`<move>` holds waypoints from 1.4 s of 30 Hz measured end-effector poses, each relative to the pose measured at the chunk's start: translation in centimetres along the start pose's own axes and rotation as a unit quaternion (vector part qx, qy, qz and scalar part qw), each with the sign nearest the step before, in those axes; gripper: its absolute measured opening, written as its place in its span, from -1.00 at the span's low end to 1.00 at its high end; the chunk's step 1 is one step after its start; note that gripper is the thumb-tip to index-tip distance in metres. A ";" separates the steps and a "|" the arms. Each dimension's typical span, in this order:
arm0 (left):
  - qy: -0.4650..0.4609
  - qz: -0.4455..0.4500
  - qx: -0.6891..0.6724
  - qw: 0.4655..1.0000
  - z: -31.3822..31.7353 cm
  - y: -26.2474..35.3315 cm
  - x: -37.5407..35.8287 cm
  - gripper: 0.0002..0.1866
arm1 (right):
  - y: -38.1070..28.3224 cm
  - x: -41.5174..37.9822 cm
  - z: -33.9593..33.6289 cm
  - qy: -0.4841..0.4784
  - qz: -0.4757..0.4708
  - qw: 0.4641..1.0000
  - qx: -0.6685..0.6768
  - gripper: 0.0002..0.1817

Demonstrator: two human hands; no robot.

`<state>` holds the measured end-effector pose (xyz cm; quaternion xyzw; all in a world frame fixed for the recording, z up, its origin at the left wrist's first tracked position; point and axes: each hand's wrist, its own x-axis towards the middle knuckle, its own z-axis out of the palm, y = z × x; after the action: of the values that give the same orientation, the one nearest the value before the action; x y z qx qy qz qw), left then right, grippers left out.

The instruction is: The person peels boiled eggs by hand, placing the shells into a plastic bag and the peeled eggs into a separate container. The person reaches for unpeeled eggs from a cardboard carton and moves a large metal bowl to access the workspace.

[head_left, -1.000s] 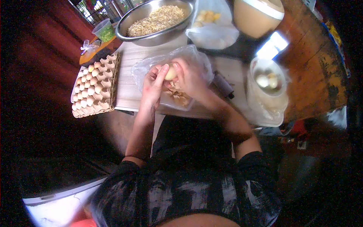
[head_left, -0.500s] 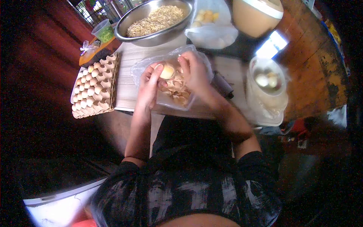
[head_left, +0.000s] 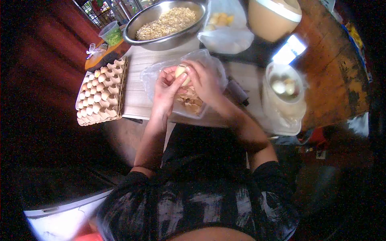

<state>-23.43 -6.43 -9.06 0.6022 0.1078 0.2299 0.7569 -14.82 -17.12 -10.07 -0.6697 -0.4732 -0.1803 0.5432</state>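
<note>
- The wooden table (head_left: 329, 76) runs under everything I'm handling, with a pale board (head_left: 138, 86) laid across it beneath my hands.
- A big metal bowl (head_left: 138, 22) of pale shredded strands sits just beyond my grip, well up from the egg.
- To the right of my hands stands a clear tub (head_left: 283, 108) of water with a couple of peeled eggs floating in it — near, but not touching my wrist.
- A tan lidded pot (head_left: 273, 16) stands beyond that, far from the grip.
- The egg carton (head_left: 100, 92) lies to the left of my grip, most cups filled.
- Directly under my hands is a clear plastic bag (head_left: 150, 76), open, with a heap of eggshell pieces (head_left: 191, 101) inside, just below the egg.
- A second bag (head_left: 225, 34) holding small yellowish pieces lies beyond my right hand.
- My right hand (head_left: 209, 82) curls around the egg from the right, fingertips pressed on it.
- My left hand (head_left: 167, 90) pinches the same egg from the left, thumb against its side.
- The egg (head_left: 181, 73) is held between both hands, above the open bag, partly hidden by my fingers.
</note>
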 end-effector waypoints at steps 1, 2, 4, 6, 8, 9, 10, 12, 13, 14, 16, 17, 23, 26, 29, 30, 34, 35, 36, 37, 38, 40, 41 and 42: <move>0.005 0.007 0.026 1.000 0.1 0.2 -0.1 -0.61 | 0.0 0.0 0.0 0.000 0.001 1.000 0.000 -0.69; 0.005 0.006 0.026 1.000 0.1 0.3 -0.2 -0.61 | 0.0 0.0 0.0 -0.004 0.035 0.999 0.025 -0.70; -0.005 0.000 0.000 1.000 -0.1 0.5 0.0 -0.59 | -0.1 0.2 -0.2 -0.008 0.069 0.996 0.049 -0.70; -0.012 -0.011 -0.007 1.000 -0.4 0.5 0.1 -0.59 | -0.2 0.3 -0.4 -0.010 0.061 0.997 0.042 -0.70; -0.021 -0.023 -0.012 0.999 -0.6 0.6 0.3 -0.59 | -0.2 0.3 -0.3 -0.008 0.060 0.997 0.048 -0.69; -0.017 -0.027 -0.019 0.999 -0.7 0.6 0.3 -0.58 | -0.2 0.3 -0.3 -0.007 0.058 0.997 0.053 -0.69; -0.013 -0.031 -0.025 0.999 -0.7 0.6 0.3 -0.58 | -0.1 0.3 -0.3 -0.007 0.058 0.997 0.053 -0.69; -0.015 -0.042 -0.025 0.999 -1.1 0.5 0.4 -0.59 | 0.0 0.3 -0.2 -0.004 0.109 0.991 0.074 -0.67; -0.017 -0.054 -0.025 0.998 -1.2 0.5 0.4 -0.59 | 0.0 0.3 -0.1 -0.005 0.108 0.991 0.074 -0.67; -0.017 -0.053 -0.025 0.998 -1.3 0.6 0.4 -0.59 | 0.1 0.3 -0.1 -0.011 0.124 0.988 0.091 -0.68; -0.022 -0.078 -0.066 0.995 -1.4 0.8 0.5 -0.62 | 0.1 0.4 -0.2 -0.016 0.140 0.984 0.109 -0.68; -0.022 -0.078 -0.066 0.995 -1.3 0.9 0.4 -0.62 | 0.1 0.5 -0.4 -0.021 0.132 0.985 0.107 -0.68; -0.026 -0.051 -0.014 0.998 -1.1 0.5 0.4 -0.65 | 0.5 0.4 0.0 -0.009 0.091 0.983 0.161 -0.73; -0.033 -0.078 -0.044 0.995 -1.8 0.6 0.5 -0.68 | 0.9 0.3 0.4 -0.020 0.124 0.965 0.230 -0.71; -0.003 -0.082 -0.059 0.995 -2.2 0.8 0.4 -0.68 | 1.3 0.2 0.6 -0.022 0.137 0.954 0.265 -0.67; 0.006 -0.074 -0.060 0.995 -2.4 0.7 0.4 -0.67 | 1.2 0.3 0.6 -0.016 0.125 0.958 0.259 -0.65; 0.055 -0.062 -0.034 0.996 -2.7 0.4 0.5 -0.65 | 0.9 0.4 0.0 -0.042 0.137 0.969 0.200 -0.66; 0.055 -0.062 -0.034 0.996 -2.8 0.6 0.6 -0.65 | 1.5 0.4 0.2 -0.027 0.137 0.973 0.182 -0.65; 0.053 -0.066 -0.040 0.996 -3.1 0.8 0.7 -0.64 | 1.5 0.6 0.2 -0.013 0.136 0.977 0.163 -0.64; 0.051 -0.071 -0.046 0.995 -3.3 1.0 0.7 -0.64 | 1.4 0.6 -0.1 -0.013 0.136 0.977 0.163 -0.64; 0.039 -0.077 -0.051 0.995 -3.4 1.1 0.8 -0.63 | 1.3 0.6 -0.4 -0.020 0.126 0.986 0.106 -0.63; 0.027 -0.078 -0.057 0.995 -3.1 1.3 0.6 -0.64 | 0.7 0.7 -0.8 -0.027 0.115 0.992 0.049 -0.62; 0.016 -0.080 -0.062 0.995 -2.9 1.5 0.5 -0.65 | 0.4 0.7 -0.8 -0.028 0.064 0.998 0.006 -0.63; 0.016 -0.080 -0.062 0.995 -2.7 1.6 0.4 -0.65 | 0.2 0.7 -0.8 -0.029 0.013 0.999 -0.037 -0.63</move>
<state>-24.62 -3.70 -8.17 0.5398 0.1532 0.1847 0.8068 -14.11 -17.49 -9.40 -0.7006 -0.4724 -0.1713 0.5066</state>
